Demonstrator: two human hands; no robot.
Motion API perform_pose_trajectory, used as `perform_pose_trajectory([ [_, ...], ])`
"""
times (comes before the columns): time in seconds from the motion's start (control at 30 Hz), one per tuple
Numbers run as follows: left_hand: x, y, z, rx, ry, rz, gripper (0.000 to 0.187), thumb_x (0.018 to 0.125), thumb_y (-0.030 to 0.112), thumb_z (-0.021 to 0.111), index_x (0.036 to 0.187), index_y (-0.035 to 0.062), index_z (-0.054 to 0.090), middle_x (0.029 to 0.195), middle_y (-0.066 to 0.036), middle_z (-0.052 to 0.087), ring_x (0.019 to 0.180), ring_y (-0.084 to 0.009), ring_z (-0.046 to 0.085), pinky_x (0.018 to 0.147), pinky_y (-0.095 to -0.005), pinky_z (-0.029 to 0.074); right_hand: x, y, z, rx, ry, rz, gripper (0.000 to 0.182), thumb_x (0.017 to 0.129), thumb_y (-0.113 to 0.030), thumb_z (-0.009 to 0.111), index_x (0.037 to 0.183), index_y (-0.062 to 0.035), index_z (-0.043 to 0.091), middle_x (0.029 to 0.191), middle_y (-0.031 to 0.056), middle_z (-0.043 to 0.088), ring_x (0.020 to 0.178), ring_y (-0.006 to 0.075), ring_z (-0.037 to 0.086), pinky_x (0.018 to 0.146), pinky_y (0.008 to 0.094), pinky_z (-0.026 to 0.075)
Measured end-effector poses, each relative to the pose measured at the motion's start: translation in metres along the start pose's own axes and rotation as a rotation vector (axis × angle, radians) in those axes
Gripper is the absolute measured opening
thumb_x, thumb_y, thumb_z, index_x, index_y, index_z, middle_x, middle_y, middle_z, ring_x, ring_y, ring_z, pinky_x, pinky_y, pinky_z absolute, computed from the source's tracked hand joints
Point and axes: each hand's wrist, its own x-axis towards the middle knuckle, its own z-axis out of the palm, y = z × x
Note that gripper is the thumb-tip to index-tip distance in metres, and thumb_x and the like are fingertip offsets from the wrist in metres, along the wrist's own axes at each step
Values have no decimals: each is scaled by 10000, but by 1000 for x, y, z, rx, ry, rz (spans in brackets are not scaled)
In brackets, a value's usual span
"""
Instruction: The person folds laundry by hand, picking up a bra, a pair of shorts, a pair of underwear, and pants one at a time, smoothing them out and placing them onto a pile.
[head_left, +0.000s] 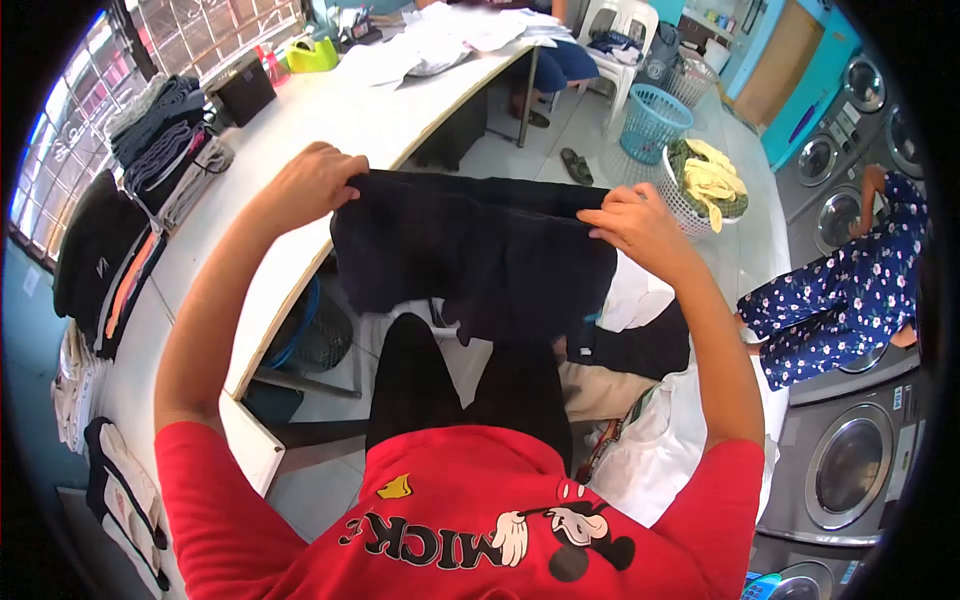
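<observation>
A pair of black shorts (470, 245) hangs stretched out in the air in front of me, held by its upper edge. My left hand (318, 180) pinches one top corner, close to the edge of the white table (330, 125). At the other top corner, my right hand (635, 228) is closed on the cloth. The lower part of the shorts hangs above my knees. To the right, beneath my right forearm, lie a folded black cloth (640, 345) and white clothes (655, 450).
Folded clothes (165, 130) are stacked along the table's left side. A white basket (690, 205) with yellow and green laundry stands behind a blue basket (655, 120). A person in floral clothes (850, 275) is by the washing machines (850, 460). Another person sits beyond the table.
</observation>
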Motion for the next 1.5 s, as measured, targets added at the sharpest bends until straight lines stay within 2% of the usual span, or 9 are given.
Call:
perform_pose_trajectory([
  [0.2,-8,15,3,42,99,-15,179,686,121,646,810,56,534,877,-79,523,920,-252,499,799,-375,415,9,5,-14,-434,425,-158,189,694,-238,678,781,-132,548,785,-8,531,934,191,498,893,409,355],
  [0.5,-11,28,4,-226,264,63,194,664,116,644,807,24,550,1045,-105,505,1048,-263,466,828,-379,422,-1,32,4,-320,220,-154,221,702,-256,664,774,-96,530,807,22,549,951,241,515,819,373,408],
  [0.63,-15,16,28,-419,203,-104,287,706,230,708,820,7,566,1030,-138,525,905,-253,535,757,-354,453,-10,31,13,124,67,56,219,743,-214,640,777,-43,507,835,84,529,864,280,530,721,327,440],
  [0.73,-13,12,36,-576,121,-368,293,707,205,715,824,-15,562,693,-104,548,656,-211,528,627,-311,442,-4,31,11,402,113,189,234,736,-136,645,817,15,486,852,110,511,822,291,507,716,327,414],
  [0.97,-16,28,37,-713,526,-483,192,702,52,694,834,2,563,709,-65,545,658,-142,508,632,-271,433,-4,16,13,521,443,385,154,700,-9,627,808,-1,517,894,79,548,801,194,539,664,280,419],
  [1.13,-37,57,46,-1043,578,-597,349,738,-7,638,1060,10,505,849,-50,563,787,-116,537,727,-242,437,-33,10,32,659,181,510,172,676,-13,648,815,-34,548,805,14,547,693,110,494,613,241,388],
  [1.2,-49,47,50,-1240,504,-642,325,751,31,630,1053,12,511,867,-48,565,799,-117,540,735,-248,437,-44,10,37,1280,242,589,225,701,-40,669,893,-50,551,809,-18,526,705,68,481,626,213,393],
  [1.33,-26,38,56,-1416,380,-749,321,789,174,608,1036,-9,515,929,-86,574,829,-144,553,747,-264,449,-21,20,47,1560,357,695,258,718,-67,680,939,-59,548,823,-8,515,724,65,485,639,201,406],
  [1.5,27,83,53,-931,411,-793,417,788,216,628,1075,-56,496,945,-170,590,866,-211,575,785,-305,452,30,-33,39,948,547,633,240,720,-99,660,907,-21,532,801,28,538,734,110,509,660,233,417],
])
